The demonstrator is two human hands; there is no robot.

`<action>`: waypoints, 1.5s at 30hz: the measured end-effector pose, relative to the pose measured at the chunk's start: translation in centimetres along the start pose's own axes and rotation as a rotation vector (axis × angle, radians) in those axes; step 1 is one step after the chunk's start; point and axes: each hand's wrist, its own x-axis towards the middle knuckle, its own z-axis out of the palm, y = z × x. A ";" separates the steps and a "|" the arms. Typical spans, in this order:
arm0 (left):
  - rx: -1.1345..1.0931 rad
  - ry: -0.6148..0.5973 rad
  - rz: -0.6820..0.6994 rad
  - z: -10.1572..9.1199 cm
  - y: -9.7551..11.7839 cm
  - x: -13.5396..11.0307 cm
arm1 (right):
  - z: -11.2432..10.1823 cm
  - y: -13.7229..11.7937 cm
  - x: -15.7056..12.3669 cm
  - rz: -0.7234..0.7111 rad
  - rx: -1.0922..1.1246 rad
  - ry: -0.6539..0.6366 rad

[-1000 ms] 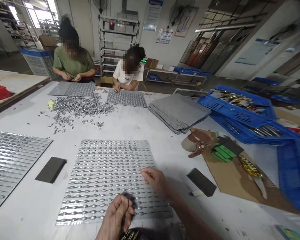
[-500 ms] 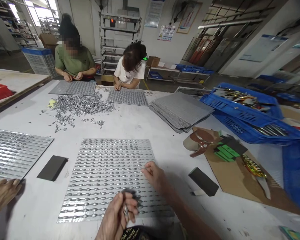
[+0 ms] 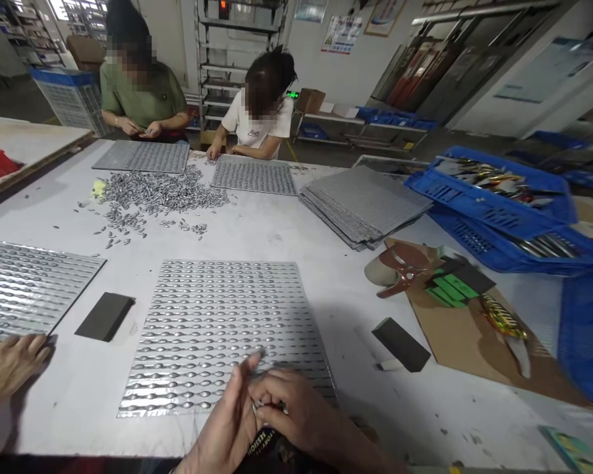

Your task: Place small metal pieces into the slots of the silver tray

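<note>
My left hand (image 3: 225, 418) is cupped over the table's near edge, holding small silver spindle-shaped pieces (image 3: 255, 407) in its palm, partly hidden by fingers. My right hand (image 3: 296, 405) reaches into that palm, thumb and fingers pinched together at the pieces. Just beyond both hands lies a flat grey sheet (image 3: 217, 322) with rows of the same kind of silver pieces; its right part carries thinner lines. Farther off, a loose heap of silver pieces (image 3: 158, 191) spreads over the white table (image 3: 257, 230).
At left, another person's hand (image 3: 14, 362) rests by a second sheet (image 3: 24, 283). Dark blocks (image 3: 106, 316) flank my sheet. At right are stacked grey sheets (image 3: 366, 204), a tape dispenser (image 3: 400, 266), cardboard (image 3: 454, 342) and blue crates (image 3: 494, 197). Two people sit opposite.
My right hand has moved from the sheet's right side down to my left palm, its fingers now among the pieces there. The view has tilted slightly downward.
</note>
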 end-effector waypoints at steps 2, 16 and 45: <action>0.020 -0.037 -0.044 0.2 -0.1 0.0 | -0.3 0.0 0.1 0.053 0.076 -0.010; 0.402 0.126 0.077 -2.6 -2.3 2.3 | 1.1 2.9 -1.0 0.212 0.345 0.221; -0.025 0.027 0.094 0.4 1.2 0.4 | -2.0 3.2 0.6 -0.014 -0.125 0.190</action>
